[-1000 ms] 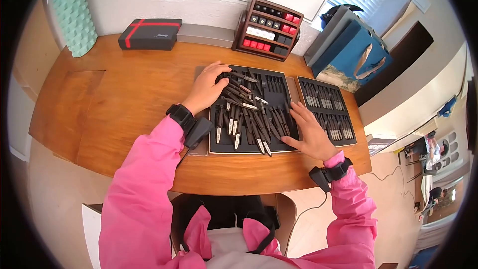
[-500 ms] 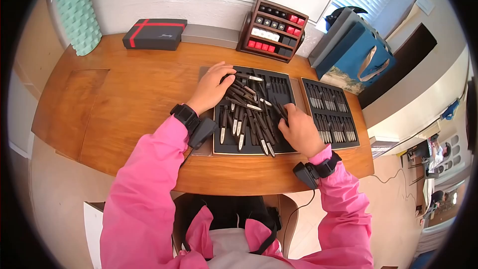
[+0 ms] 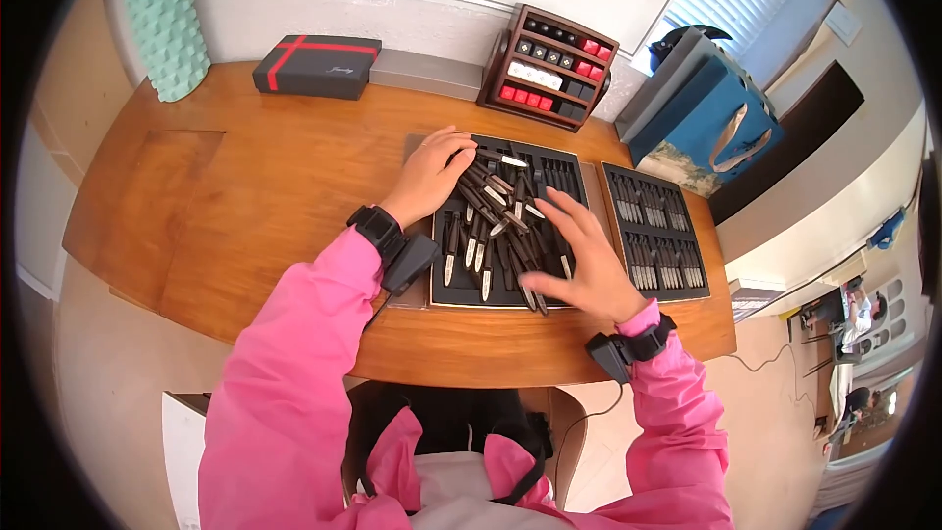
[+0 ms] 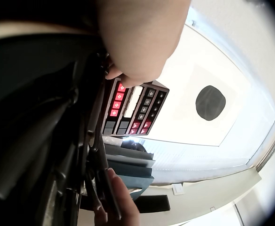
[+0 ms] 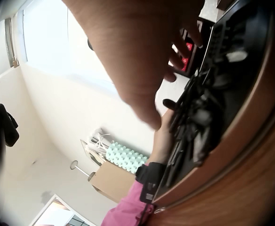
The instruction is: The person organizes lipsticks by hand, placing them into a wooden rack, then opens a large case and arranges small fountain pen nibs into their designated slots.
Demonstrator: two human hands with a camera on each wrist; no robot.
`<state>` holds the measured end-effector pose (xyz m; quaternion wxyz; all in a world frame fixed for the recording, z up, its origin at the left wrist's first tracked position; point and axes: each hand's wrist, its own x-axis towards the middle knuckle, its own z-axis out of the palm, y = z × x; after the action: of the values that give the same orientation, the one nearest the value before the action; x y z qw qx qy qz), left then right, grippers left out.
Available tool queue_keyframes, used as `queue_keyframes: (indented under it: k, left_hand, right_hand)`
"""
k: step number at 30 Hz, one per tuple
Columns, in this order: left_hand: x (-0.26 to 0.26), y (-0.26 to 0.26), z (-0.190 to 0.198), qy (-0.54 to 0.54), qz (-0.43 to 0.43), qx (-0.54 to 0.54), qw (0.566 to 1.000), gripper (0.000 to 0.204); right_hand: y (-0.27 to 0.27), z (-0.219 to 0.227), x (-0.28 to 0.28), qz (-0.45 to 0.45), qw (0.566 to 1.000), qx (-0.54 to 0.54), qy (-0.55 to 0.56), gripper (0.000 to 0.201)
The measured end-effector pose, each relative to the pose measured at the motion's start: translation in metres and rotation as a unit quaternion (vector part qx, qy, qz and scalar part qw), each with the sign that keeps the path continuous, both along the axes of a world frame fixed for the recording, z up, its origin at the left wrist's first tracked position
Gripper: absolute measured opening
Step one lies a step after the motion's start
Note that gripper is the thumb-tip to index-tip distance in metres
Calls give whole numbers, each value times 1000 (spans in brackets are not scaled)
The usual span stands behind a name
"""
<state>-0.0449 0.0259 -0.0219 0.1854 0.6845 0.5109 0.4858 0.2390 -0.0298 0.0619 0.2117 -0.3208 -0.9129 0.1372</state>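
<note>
A black tray (image 3: 463,294) holds a loose pile of dark pen-like sticks (image 3: 488,204) with silvery ends, several lying crosswise over one another. My left hand (image 3: 429,175) rests at the tray's upper left corner, its fingers loosely bent over the pile's edge. Over the right part of the tray, my right hand (image 3: 592,263) has its thumb and fingers spread apart, with sticks close beneath it. The right wrist view shows this hand (image 5: 132,52) above the dark heap (image 5: 196,117). Part of the tray's right side is hidden under the right hand.
A second black tray (image 3: 677,295) with sticks in neat rows lies to the right. Behind stand a wooden rack (image 3: 549,67) of red, white and black pieces, a dark box (image 3: 319,67) with red ribbon, and a blue paper bag (image 3: 702,118).
My right hand first closed on sticks at the tray's right side, then spread its fingers again, a little further left. My left hand stayed by the pile. Some sticks have shifted.
</note>
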Motion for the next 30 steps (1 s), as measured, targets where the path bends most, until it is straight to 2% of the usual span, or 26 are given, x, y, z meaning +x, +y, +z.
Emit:
queue_keyframes:
  k: [1,2,7,13,17,18,21,25,30]
  left_hand:
    - [-1,0,2,-4,1,0,1000,34]
    - [-2,-1,4,0,-4,-9,1000,36]
    - [3,-5,6,10,-8,-25,1000,44]
    - [2,-13,7,136,-3,-17,991,53]
    - [-6,-21,10,159,-24,-21,987,50]
    - [-9,-22,10,161,-33,-24,986,48]
    - [-14,-28,12,170,-36,-27,984,46]
    - [-17,-35,18,184,-45,-30,981,46]
    - [-17,-36,20,172,-46,-21,984,35]
  right_hand:
    - [-2,0,8,31,999,6,-25,94]
    - [-2,-4,16,31,996,-40,-72,114]
    - [6,-22,9,32,997,-46,-49,116]
    - [9,-33,-15,4,997,2,-74,113]
    - [8,-33,-28,16,999,-3,-39,110]
    - [8,-35,-33,32,999,1,0,109]
    - [6,-36,-40,20,999,-6,29,109]
    - [4,-34,-41,12,1000,10,25,108]
    - [2,-33,-44,15,999,10,45,105]
